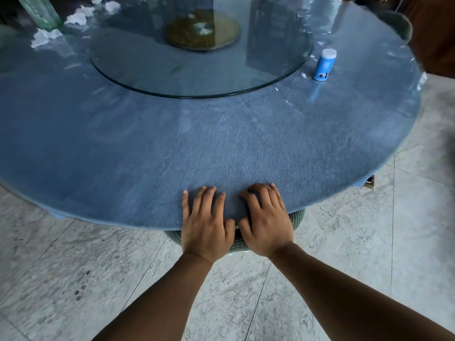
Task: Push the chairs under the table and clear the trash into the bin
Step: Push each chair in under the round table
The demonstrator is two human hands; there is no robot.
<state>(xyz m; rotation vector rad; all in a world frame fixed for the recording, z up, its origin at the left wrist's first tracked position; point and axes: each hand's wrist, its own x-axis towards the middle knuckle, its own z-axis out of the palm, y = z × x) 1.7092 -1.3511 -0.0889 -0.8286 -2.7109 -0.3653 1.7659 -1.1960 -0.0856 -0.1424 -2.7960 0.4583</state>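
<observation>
Grey stone floor tiles (344, 279) lie under a big round table with a blue cloth under clear glass (172, 143). Both hands rest spread and flat on the table's near edge, left hand (205, 225) beside right hand (267, 222), holding nothing. A green woven chair (237, 244) sits tucked under that edge. White crumpled paper trash (76, 18) waits at the table's far side; I think picking it up comes next.

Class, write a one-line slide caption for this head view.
Both hands, left and right, press a chair under the round table; crumpled paper waits.
</observation>
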